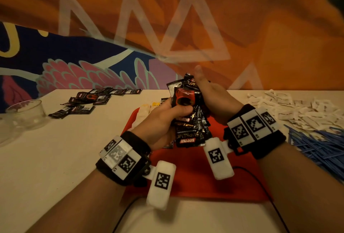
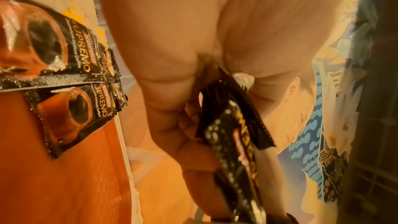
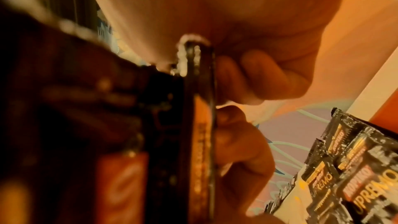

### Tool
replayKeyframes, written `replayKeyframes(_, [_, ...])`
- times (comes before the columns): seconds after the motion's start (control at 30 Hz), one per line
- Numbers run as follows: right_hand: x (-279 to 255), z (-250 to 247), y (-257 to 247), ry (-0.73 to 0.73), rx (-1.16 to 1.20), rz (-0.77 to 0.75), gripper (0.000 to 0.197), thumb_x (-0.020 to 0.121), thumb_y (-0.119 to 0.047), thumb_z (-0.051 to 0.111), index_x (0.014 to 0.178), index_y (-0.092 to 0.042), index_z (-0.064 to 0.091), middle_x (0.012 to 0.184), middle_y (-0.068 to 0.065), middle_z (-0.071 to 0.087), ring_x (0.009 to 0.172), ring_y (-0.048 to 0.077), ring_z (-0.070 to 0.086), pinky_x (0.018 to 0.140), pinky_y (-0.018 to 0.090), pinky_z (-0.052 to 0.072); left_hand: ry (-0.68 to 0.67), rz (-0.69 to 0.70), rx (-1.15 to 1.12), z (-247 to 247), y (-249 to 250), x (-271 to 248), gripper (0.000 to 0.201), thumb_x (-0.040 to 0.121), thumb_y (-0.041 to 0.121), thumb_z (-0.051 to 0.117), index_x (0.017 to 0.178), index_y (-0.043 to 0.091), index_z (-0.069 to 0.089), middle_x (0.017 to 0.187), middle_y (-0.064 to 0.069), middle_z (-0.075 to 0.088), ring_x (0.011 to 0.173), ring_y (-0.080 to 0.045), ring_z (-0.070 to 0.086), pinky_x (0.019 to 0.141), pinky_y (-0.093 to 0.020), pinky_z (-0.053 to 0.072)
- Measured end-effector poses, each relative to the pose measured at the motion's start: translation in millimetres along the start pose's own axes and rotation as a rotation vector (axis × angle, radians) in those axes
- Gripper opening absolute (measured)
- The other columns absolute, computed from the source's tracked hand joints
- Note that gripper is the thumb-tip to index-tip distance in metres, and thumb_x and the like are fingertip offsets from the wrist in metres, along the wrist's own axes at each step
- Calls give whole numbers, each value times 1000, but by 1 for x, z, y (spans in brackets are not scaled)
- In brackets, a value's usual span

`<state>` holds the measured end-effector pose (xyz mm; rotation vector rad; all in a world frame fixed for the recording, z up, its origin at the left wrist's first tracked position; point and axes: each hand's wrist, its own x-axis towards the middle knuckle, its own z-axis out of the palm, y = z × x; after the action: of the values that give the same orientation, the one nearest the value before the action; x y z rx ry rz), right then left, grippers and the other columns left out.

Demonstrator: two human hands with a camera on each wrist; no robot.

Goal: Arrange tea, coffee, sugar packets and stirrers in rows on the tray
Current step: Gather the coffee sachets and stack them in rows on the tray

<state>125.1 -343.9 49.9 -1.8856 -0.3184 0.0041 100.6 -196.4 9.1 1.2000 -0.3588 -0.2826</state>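
Observation:
A bundle of black coffee sachets (image 1: 191, 128) hangs fanned out above the red tray (image 1: 195, 177). My right hand (image 1: 204, 87) grips the bundle's top from the right, thumb raised; in the right wrist view the fingers (image 3: 247, 81) curl against the stack (image 3: 200, 125). My left hand (image 1: 178, 106) pinches the front sachet (image 1: 184, 98), the one showing a red cup, seen edge-on in the left wrist view (image 2: 234, 134). More coffee sachets (image 2: 71, 118) lie overlapped on the tray, hidden under my hands in the head view.
Loose coffee sachets (image 1: 89, 102) lie at the back left, with a glass bowl (image 1: 26, 113) at the left edge. Pale yellow-marked packets (image 1: 147, 108) sit at the tray's far corner. White sugar packets (image 1: 297, 106) and blue stirrers (image 1: 320, 147) are heaped at right.

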Motion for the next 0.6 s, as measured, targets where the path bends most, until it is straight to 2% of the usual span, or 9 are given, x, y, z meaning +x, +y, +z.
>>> replayKeyframes(0.07, [1, 1, 2, -12, 15, 26, 86, 94, -70, 23, 102, 4, 64, 98, 26, 70, 88, 35, 71, 86, 49, 56, 31, 8, 1, 0, -1, 2, 38, 81, 11, 61, 119, 15, 60, 94, -5, 73, 86, -22, 71, 77, -38, 58])
replayKeyframes(0.17, [3, 1, 3, 27, 30, 21, 83, 82, -85, 30, 117, -16, 59, 113, 18, 68, 96, 32, 68, 82, 47, 58, 134, 43, 65, -3, 1, 6, 29, 95, 6, 53, 122, 16, 58, 98, -7, 72, 87, -23, 71, 76, -39, 58])
replayKeyframes(0.23, [-1, -3, -1, 107, -139, -192, 78, 76, -81, 47, 129, -24, 46, 128, 4, 56, 104, 16, 61, 79, 31, 53, 205, 62, 109, -10, 4, 9, 30, 97, 8, 53, 126, 17, 56, 104, -7, 72, 92, -24, 72, 77, -40, 59])
replayKeyframes(0.27, [-4, -6, -3, 134, -296, -352, 82, 71, -76, 60, 135, -29, 41, 134, -3, 48, 112, 11, 53, 87, 25, 48, 230, 71, 132, -15, 6, 9, 33, 97, 8, 54, 129, 17, 55, 109, -8, 73, 97, -26, 72, 81, -41, 58])
replayKeyframes(0.3, [-7, -9, -4, 127, -476, -492, 93, 63, -75, 70, 140, -34, 37, 140, -5, 39, 124, 10, 44, 99, 26, 41, 247, 74, 151, -19, 7, 10, 36, 97, 9, 55, 132, 17, 54, 113, -9, 72, 102, -27, 71, 85, -43, 58])
replayKeyframes(0.37, [-13, -5, -6, 40, -757, -601, 114, 46, -79, 76, 144, -44, 30, 156, -1, 19, 144, 21, 19, 114, 45, 30, 253, 59, 173, -23, 9, 9, 40, 95, 8, 55, 133, 20, 53, 114, -9, 72, 105, -29, 70, 88, -47, 57])
replayKeyframes(0.47, [-18, 14, -10, -148, -1004, -456, 125, 39, -76, 81, 145, -51, 21, 163, -4, -11, 150, 29, -14, 115, 62, 16, 188, 19, 213, -21, 9, 8, 40, 96, 2, 52, 131, 21, 53, 114, -10, 72, 105, -29, 70, 91, -50, 56])
replayKeyframes(0.53, [-20, 24, -8, -202, -1082, -368, 124, 41, -70, 85, 146, -49, 22, 162, -4, -14, 149, 29, -15, 116, 61, 17, 163, -14, 228, -18, 6, 6, 33, 97, 1, 49, 125, 17, 55, 114, -14, 71, 103, -30, 71, 91, -51, 57])
replayKeyframes(0.6, [-20, 27, -5, -171, -1073, -341, 117, 45, -66, 87, 144, -46, 27, 162, -1, -6, 148, 28, -5, 116, 57, 23, 162, -31, 228, -18, 5, 6, 27, 97, 2, 50, 120, 14, 57, 111, -16, 70, 102, -31, 70, 89, -50, 58])
